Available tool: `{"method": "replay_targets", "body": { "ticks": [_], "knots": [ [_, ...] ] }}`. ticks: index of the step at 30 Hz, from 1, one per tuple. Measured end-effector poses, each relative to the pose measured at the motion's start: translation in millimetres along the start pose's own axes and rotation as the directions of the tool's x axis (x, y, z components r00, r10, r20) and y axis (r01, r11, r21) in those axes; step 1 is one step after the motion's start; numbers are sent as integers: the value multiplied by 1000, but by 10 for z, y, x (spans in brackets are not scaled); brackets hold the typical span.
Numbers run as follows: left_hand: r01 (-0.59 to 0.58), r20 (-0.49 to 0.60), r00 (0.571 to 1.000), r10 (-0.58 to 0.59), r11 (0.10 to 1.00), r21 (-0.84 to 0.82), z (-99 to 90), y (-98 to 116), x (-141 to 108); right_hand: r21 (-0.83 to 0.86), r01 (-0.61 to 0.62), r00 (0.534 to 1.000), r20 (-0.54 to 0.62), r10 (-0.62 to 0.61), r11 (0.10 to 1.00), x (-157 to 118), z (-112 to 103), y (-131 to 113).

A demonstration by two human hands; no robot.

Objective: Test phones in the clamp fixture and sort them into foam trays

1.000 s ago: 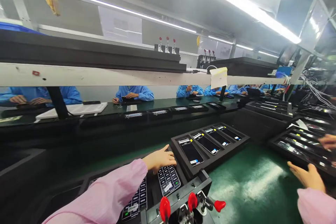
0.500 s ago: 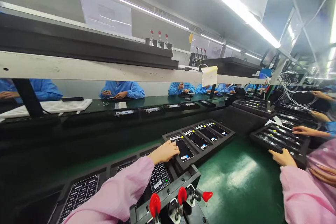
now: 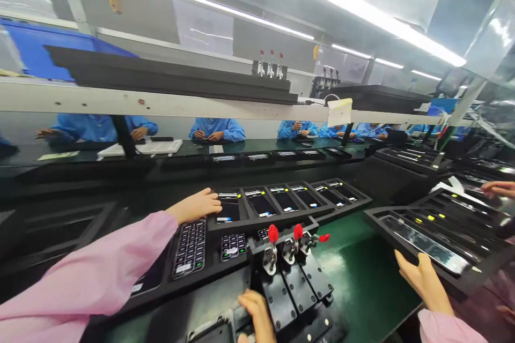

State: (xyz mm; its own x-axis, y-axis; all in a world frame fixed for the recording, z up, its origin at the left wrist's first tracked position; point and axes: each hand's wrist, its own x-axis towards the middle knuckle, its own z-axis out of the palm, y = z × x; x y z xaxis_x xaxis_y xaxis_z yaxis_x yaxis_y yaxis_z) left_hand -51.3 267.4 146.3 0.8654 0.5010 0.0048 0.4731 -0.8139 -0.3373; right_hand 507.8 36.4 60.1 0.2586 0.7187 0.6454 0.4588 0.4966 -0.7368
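Observation:
My left hand [image 3: 198, 206] reaches out in a pink sleeve, its fingers curled over the left end of a black foam tray [image 3: 245, 223]. In this tray lies a row of phones [image 3: 260, 203] with black screens, yellow tabs and small blue-white labels. A lower tray [image 3: 192, 274] holds phones showing a keypad-like grid [image 3: 191, 246], partly covered by the upper tray. At the bottom edge my right hand [image 3: 257, 316], partly cut off, has its fingers bent against the black fixture [image 3: 292, 278] with red-tipped toggle clamps.
On the right a co-worker's pink-sleeved hand [image 3: 422, 278] is at the edge of another loaded tray [image 3: 386, 230]. More phones [image 3: 346, 191] lie in a tray farther right. A white-edged shelf [image 3: 201, 105] crosses above the green bench [image 3: 354, 244]. Workers in blue [image 3: 219, 128] sit opposite.
My left hand has drawn the phone tray leftward, exposing more phones at its right. My right hand has come into view. The co-worker's tray on the right is nearer.

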Motion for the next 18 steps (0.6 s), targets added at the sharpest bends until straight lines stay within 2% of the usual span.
{"method": "replay_targets", "body": {
  "ticks": [2, 3, 4, 5, 8, 10, 11, 13, 15, 18],
  "knots": [
    [56, 67, 996, -57, 998, 16, 10, 1, -496, -17, 47, 998, 40, -46, 999, -238, 201, -187],
    [81, 99, 992, -83, 996, 22, 19, 20, -725, -20, 69, 996, 59, -67, 997, -362, 409, -341],
    [102, 130, 986, -105, 994, 27, 30, 49, -937, 4, 100, 991, 91, -100, 995, -496, 686, -522],
    [122, 160, 979, -125, 992, 29, 43, 85, -1129, 24, 94, 994, 53, -95, 995, -640, 1020, -713],
    [178, 224, 958, -180, 984, 28, 94, 199, -1568, 70, 96, 967, 231, -110, 993, -1082, 2107, -1189],
    [221, 252, 943, -220, 975, 23, 135, 248, -1752, 83, 77, 937, 334, -100, 994, -1299, 2642, -1328],
    [244, 263, 934, -240, 970, 20, 157, 260, -1816, 86, 64, 915, 392, -93, 994, -1367, 2808, -1349],
    [290, 286, 916, -281, 957, 10, 199, 263, -1901, 92, 50, 875, 475, -88, 994, -1418, 2954, -1348],
    [342, 307, 894, -325, 940, -3, 237, 249, -1940, 98, 57, 847, 522, -100, 994, -1382, 2958, -1384],
    [434, 338, 852, -400, 901, -27, 282, 216, -1948, 94, 91, 811, 571, -128, 991, -1215, 3002, -1606]
  ]
}}
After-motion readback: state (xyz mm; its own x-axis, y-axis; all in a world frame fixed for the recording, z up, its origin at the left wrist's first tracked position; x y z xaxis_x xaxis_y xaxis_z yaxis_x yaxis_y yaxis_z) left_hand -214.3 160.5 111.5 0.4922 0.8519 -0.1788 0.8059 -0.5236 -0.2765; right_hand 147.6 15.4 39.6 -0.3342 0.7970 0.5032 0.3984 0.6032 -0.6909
